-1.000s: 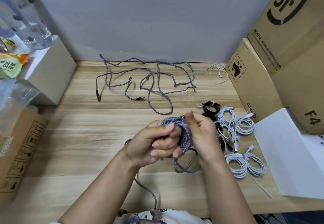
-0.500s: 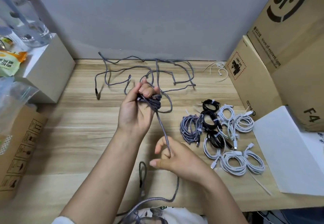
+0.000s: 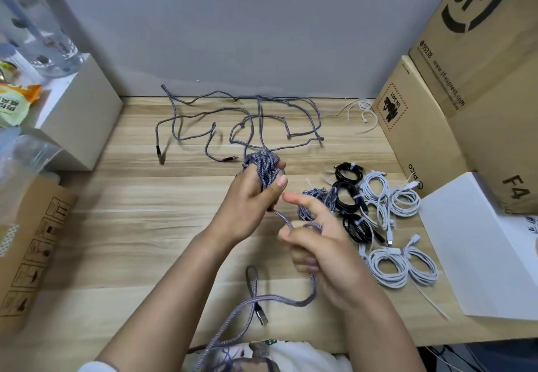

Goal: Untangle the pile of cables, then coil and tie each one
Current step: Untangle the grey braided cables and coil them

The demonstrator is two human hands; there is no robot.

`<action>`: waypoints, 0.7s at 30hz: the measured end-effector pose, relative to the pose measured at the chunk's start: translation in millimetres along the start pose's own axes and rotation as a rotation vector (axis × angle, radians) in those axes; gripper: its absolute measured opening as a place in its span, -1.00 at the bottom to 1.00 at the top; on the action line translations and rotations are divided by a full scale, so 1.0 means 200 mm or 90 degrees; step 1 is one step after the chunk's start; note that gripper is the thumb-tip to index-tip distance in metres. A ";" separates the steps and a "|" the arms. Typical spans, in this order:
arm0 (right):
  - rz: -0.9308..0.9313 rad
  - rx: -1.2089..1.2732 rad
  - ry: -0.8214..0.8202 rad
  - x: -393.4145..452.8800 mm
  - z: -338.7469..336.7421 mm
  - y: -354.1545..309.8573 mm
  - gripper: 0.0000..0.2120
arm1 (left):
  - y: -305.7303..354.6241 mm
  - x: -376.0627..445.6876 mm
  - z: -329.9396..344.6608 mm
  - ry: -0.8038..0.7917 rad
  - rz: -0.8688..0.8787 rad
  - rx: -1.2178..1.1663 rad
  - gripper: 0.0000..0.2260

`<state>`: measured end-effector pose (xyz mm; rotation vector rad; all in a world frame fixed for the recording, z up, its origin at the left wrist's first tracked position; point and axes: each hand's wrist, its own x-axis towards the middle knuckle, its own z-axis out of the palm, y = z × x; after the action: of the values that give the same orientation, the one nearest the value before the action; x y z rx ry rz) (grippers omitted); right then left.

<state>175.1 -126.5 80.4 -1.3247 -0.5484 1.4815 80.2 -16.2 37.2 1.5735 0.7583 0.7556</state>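
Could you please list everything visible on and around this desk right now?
Grey braided cable being coiled: one, bundle in left hand, tail running through right hand.
Loose grey cable: one, sprawled at desk rear.
Tied grey coil: one, behind right hand.
Black coils: about three, centre right.
White coils: several, right side.
Cable ties: few, white, rear right.
Cardboard boxes: brown, right and left edges.
White box: one, right.
Left hand: gripping bundle.
Right hand: pinching cable.

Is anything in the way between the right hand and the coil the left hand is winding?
Nothing visible. The left hand grips the grey braided coil, and the free strand runs straight through open air to the right hand. The tied cable bundles lie off to the right.
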 end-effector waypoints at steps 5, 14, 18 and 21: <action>-0.038 0.039 0.045 0.00 -0.06 -0.02 -0.66 | 0.07 -0.01 -0.04 -0.174 -0.073 0.012 -0.79; -0.095 -0.004 0.071 0.04 -0.11 0.00 -0.63 | 0.17 0.02 -0.09 -0.362 -0.088 0.088 -0.93; -0.098 -0.096 0.182 0.08 -0.15 0.03 -0.71 | 0.17 0.02 -0.10 -0.288 -0.087 0.096 -0.91; -0.043 -0.227 0.155 0.06 -0.17 0.04 -0.89 | 0.15 0.03 -0.12 -0.172 -0.056 0.143 -0.88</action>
<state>204.5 -128.7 58.5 -1.7176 -0.7111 1.1796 66.7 -1.7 70.5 1.7870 0.7255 0.3928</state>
